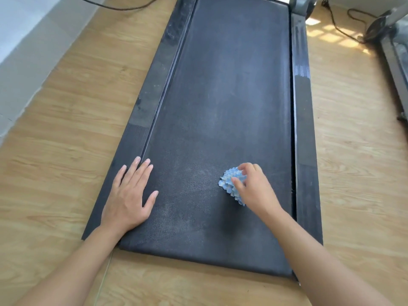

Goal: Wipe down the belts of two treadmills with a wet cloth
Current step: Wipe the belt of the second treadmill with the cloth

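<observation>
Blue cloth (231, 184) bunched in right hand (256, 191) on belt (220, 96); left hand (130, 195) flat, well apart.

No text, label, brand or number can be read on anything in view

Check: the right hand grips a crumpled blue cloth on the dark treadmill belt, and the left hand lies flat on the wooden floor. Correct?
Not the floor: the head view shows the left hand flat across the black left side rail and the edge of the dark treadmill belt. The rest holds.
</observation>
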`<state>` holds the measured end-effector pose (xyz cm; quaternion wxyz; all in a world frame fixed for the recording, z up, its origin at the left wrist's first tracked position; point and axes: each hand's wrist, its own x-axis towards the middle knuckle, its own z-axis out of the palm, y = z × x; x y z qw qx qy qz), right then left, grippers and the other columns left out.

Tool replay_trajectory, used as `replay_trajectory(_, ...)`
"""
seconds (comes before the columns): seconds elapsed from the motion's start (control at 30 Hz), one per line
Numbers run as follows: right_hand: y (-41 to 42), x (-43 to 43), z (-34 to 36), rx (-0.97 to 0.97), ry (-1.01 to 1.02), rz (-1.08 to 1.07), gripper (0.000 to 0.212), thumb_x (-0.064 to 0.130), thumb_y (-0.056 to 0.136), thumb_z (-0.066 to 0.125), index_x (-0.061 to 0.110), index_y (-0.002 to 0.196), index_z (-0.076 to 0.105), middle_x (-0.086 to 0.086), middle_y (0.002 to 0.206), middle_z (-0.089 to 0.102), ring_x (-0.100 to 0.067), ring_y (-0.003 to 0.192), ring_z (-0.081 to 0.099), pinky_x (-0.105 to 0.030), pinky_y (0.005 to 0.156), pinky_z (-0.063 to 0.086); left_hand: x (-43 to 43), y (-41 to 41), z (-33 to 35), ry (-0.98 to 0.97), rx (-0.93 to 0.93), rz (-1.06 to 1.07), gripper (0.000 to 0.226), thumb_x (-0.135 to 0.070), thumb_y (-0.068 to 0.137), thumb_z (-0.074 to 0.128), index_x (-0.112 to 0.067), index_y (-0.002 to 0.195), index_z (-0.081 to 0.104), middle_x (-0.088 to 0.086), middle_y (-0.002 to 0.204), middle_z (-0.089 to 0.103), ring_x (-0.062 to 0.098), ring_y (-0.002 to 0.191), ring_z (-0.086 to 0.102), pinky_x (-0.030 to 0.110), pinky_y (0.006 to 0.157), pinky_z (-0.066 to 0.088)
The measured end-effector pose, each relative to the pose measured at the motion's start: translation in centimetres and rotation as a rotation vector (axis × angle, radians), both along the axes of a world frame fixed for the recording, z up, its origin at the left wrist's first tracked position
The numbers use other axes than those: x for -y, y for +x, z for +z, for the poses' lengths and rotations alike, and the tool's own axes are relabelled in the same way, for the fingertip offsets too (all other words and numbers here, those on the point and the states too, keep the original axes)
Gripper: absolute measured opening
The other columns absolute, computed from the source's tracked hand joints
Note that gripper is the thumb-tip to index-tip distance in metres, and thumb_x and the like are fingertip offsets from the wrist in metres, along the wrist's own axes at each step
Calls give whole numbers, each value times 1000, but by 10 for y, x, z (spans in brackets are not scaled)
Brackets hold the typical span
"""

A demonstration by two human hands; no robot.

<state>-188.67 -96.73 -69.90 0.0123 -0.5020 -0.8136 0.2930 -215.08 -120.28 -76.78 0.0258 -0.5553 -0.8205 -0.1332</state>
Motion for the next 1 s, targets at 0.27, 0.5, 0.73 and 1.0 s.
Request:
replay_trajectory(0.27,-128,6,-34,78,211,125,21,28,107,47,9,116,47,-8,118,44,-27,107,48,-38,69,40,-1,0,-2,-47,-5,-18,69,-45,103,44,-6,160,45,7,173,32,22,164,20,50,132,21)
replay_trajectory(0.5,-260,30,-43,-107,184,294,19,14,99,62,10,108,46,-6,110,51,-23,97,52,-34,68,37,3,-7,0,-88,-29,-25,68,-46,105,45,-5,159,45,8,173,30,22,164,18,50,131,21)
replay_trajectory(0.73,-66,-48,-65,-44,297,181,9,17,100,57,17,102,48,0,107,46,-21,93,41,-38,73,43,2,-7,-2,-6,8,-29,69,-47,103,43,-5,157,49,6,170,37,23,162,27,53,130,25)
replay_trajectory(1.0,44,-90,-36,134,232,-258,11,16,105,45,9,113,47,-13,117,45,-38,109,44,-40,82,33,-2,3,2,50,80,66,69,-43,96,52,-6,154,52,8,171,35,29,160,29,55,128,26)
